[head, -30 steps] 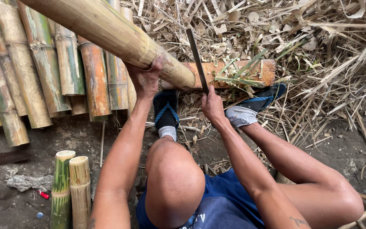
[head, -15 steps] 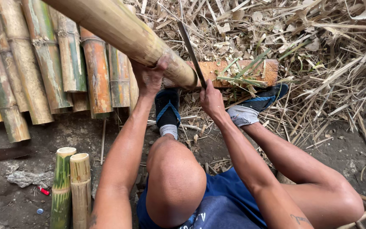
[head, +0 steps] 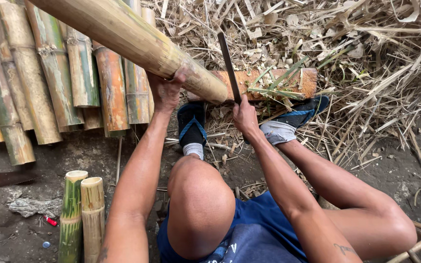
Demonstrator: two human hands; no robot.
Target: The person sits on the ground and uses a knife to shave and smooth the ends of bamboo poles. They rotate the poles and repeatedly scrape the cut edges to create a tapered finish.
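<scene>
- L hand clenched round the underside of a thick bamboo pole, near its cut end; pole slants down from upper left, its end resting against the wooden block.
- R hand wrapped tight on the handle of a long dark blade; blade stands nearly upright, just right of the pole's cut end, w/ its lower part in front of the block.
- Block: reddish-brown log lying crosswise, a few green bamboo slivers lying on top.
- Just below block: two feet in dark sandals w/ blue straps, left one under the pole end, right one w/ grey sock, below block's right half.
- Left of block: row of cut bamboo lengths, yellow/green/orange, lying side by side on dirt.
- Behind & right of block: heap of dry bamboo leaves and strips.
- Far lower left of block: two short bamboo pieces side by side; small red item and grey rag-like scrap next to them.
</scene>
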